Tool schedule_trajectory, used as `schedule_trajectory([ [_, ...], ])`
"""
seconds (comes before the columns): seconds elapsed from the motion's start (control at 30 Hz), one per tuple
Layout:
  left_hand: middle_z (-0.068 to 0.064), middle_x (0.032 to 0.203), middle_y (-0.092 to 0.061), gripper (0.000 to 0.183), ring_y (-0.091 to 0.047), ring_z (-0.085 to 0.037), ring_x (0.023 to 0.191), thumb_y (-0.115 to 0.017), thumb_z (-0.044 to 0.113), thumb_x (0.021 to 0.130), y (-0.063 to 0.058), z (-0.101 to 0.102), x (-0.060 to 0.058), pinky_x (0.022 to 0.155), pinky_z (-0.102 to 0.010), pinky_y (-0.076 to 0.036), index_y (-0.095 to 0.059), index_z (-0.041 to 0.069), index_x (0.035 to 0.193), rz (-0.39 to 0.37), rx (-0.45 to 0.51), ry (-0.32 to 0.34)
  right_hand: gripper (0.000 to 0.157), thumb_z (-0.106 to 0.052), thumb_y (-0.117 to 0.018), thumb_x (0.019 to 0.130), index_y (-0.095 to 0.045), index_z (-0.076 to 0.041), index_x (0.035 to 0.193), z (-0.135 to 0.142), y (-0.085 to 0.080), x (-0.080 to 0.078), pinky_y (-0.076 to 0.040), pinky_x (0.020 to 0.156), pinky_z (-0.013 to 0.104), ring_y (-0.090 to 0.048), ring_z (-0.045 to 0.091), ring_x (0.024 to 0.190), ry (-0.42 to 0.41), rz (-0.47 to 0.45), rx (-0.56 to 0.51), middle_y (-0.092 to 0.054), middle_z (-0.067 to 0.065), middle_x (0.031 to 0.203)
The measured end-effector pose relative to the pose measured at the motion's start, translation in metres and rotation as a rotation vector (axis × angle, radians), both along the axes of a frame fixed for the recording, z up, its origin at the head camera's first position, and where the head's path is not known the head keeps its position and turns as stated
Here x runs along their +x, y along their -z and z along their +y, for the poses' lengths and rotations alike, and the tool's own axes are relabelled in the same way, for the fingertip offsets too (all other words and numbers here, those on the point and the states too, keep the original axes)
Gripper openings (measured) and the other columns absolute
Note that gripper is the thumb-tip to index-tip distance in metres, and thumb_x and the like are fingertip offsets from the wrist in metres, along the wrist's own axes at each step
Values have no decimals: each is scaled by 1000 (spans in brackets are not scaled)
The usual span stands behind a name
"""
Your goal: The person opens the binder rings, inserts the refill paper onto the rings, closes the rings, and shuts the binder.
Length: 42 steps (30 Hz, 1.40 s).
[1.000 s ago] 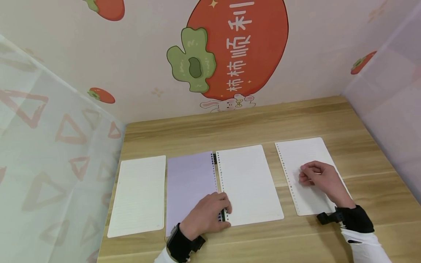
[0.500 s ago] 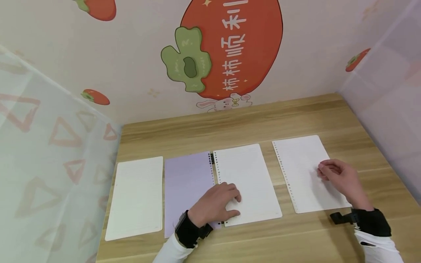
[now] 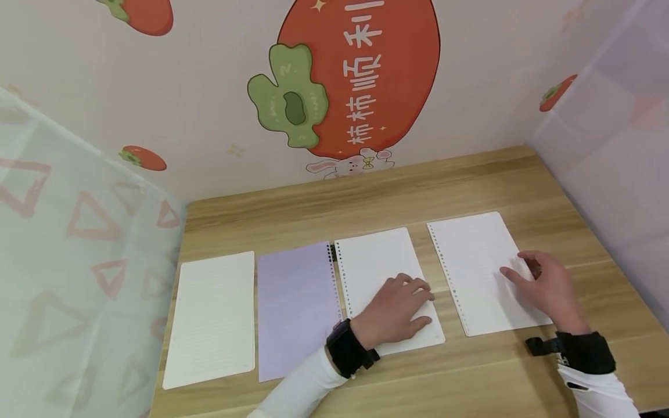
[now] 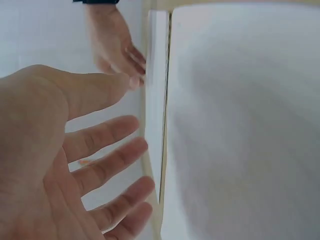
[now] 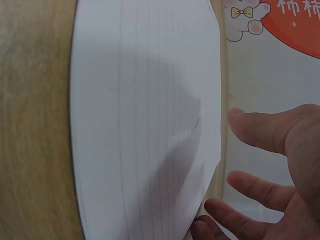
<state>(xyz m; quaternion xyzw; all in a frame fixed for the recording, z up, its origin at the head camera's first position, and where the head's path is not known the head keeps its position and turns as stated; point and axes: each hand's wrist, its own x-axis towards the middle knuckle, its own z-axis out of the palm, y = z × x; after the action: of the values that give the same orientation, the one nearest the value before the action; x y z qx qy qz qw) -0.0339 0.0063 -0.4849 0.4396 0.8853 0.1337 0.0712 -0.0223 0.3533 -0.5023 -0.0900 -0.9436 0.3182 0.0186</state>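
Note:
My left hand (image 3: 394, 310) is over the middle stack of white hole-punched paper (image 3: 371, 255), with its fingers loosely spread near that stack's right edge. In the left wrist view its thumb and fingers stand apart around nothing. At the right side of the right-hand paper stack (image 3: 470, 273), my right hand (image 3: 549, 287) hovers, thumb over the sheet and fingers by the long edge. Faint ruled lines show on this stack (image 5: 145, 100) in the right wrist view. A purple notebook cover (image 3: 292, 307) lies left of the middle stack, with a black binding strip (image 3: 333, 252) between them.
Another lined paper stack (image 3: 214, 319) lies at the left end of the wooden table (image 3: 366, 197). A patterned back wall (image 3: 209, 87) and pale side curtains enclose the table. Both wrists wear black straps with small cameras.
My left hand has moved right from the binding strip onto the middle stack. My right hand has shifted right to the edge of its stack, and its fingers have spread apart.

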Motion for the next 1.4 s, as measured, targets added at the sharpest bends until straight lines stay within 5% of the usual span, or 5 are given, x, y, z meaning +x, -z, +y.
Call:
schedule_trajectory([
  [0.33, 4, 166, -38, 59, -29, -32, 153, -45, 58, 103, 13, 35, 4, 116, -45, -32, -51, 28, 154, -31, -66, 78, 70, -34, -80, 89, -55, 16, 132, -8, 5, 1, -42, 91, 63, -52, 53, 114, 13, 4, 14, -55, 41, 129],
  [0.83, 7, 169, -32, 62, -20, -34, 156, -39, 61, 103, 21, 49, 5, 120, -47, -25, -47, 33, 157, -17, -174, 58, 73, -37, -72, 94, -49, 16, 139, -9, 4, 0, -42, 94, 65, -51, 54, 118, 69, -48, -59, -52, 42, 134],
  [1.0, 6, 169, -32, 61, -21, -34, 156, -40, 60, 103, 18, 49, 4, 119, -47, -25, -47, 32, 157, -24, -173, 54, 64, -32, -72, 96, -53, 13, 137, -5, 2, 0, -48, 89, 34, -55, 48, 116, 98, 4, -95, -55, 38, 133],
  [1.13, 6, 169, -32, 61, -21, -34, 156, -40, 59, 104, 17, 48, 4, 120, -47, -25, -46, 32, 158, -30, -171, 53, 54, -25, -73, 95, -57, 10, 134, 6, 3, 0, -39, 74, 6, -60, 11, 96, 115, 59, -141, -62, 29, 124],
  [1.4, 6, 170, -31, 61, -22, -34, 156, -40, 59, 104, 17, 49, 5, 120, -47, -25, -45, 32, 158, -19, -178, 55, 46, -32, -74, 93, -68, 6, 119, 31, 2, -2, -46, 65, 9, -55, -12, 74, 127, -24, -169, -64, -14, 85],
])
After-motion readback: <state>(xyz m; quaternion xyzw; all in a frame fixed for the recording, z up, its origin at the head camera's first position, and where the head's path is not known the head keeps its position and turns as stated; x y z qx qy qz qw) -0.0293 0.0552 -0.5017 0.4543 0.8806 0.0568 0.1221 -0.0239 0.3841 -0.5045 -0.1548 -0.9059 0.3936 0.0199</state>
